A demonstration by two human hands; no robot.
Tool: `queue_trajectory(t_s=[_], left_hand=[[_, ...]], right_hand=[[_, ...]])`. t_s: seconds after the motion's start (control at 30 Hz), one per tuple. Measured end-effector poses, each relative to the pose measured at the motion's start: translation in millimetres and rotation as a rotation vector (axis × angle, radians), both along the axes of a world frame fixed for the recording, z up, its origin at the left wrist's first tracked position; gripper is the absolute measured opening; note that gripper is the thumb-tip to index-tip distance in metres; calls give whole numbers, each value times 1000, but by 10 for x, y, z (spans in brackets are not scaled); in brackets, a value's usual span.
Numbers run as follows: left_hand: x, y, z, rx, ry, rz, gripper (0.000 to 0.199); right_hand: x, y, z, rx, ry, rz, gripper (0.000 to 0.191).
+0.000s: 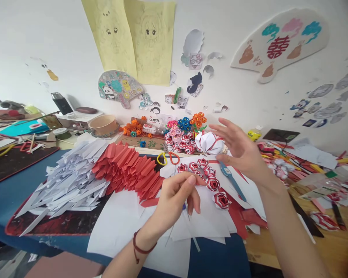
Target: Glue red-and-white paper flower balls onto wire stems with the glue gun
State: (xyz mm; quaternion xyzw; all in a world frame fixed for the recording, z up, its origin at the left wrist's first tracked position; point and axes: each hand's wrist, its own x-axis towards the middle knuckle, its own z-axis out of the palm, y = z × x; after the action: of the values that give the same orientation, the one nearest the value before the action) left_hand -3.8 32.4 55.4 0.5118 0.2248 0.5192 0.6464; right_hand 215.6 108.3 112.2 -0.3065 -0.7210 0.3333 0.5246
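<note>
Fingers curled close, its grip unclear, the left hand (182, 193) hangs beside red-and-white paper roses (212, 184) right of center frame, while the right hand (243, 152) spreads wide. Likely light and crushable, best held low, the roundish roses face mostly upward, with no clear long axis.

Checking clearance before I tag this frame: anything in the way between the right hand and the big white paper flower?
Nothing visible. The open right hand overlaps the right side of the white paper flower in view. The red-and-white roses are lower in the picture, outside that gap. Depth can't be settled from one view.
</note>
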Motion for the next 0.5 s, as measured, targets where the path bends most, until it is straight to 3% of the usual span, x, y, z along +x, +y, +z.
queue_trajectory(t_s=[0.1,0.33,0.5], left_hand=[[-7,14,-12,-3,-57,-55,36],[0,22,-41,13,-191,-151,35],[-115,17,-56,21,-286,-145,32]], right_hand=[[-111,75,-178,-64,41,-4,85],[-564,-50,-388,-272,192,171,34],[-516,-194,-502,-318,346,158,33]])
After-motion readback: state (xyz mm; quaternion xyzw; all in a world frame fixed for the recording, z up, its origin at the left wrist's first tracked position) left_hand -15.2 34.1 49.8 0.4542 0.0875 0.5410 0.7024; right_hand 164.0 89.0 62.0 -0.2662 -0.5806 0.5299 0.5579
